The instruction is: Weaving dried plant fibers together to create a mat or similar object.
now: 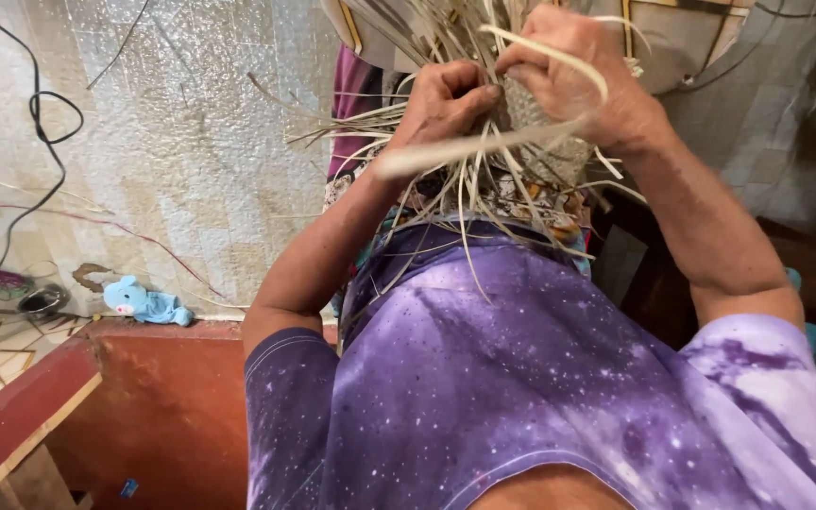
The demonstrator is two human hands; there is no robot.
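Observation:
Both my hands work at a bundle of pale dried straw strips (484, 179) that fans out over my lap, above my purple speckled shirt. My left hand (446, 99) is closed around several strips near the middle of the bundle. My right hand (573, 71) pinches one long flat strip (484, 146) that loops over my fingers and runs back toward my left wrist. A woven piece (531, 113) shows behind the hands, partly hidden by them.
A pale textured floor (172, 142) spreads to the left, with a black cable (44, 142) and loose straws on it. A small blue toy (144, 302) lies by a red step (144, 378). A metal bowl (42, 300) sits at the far left. Dark furniture stands right.

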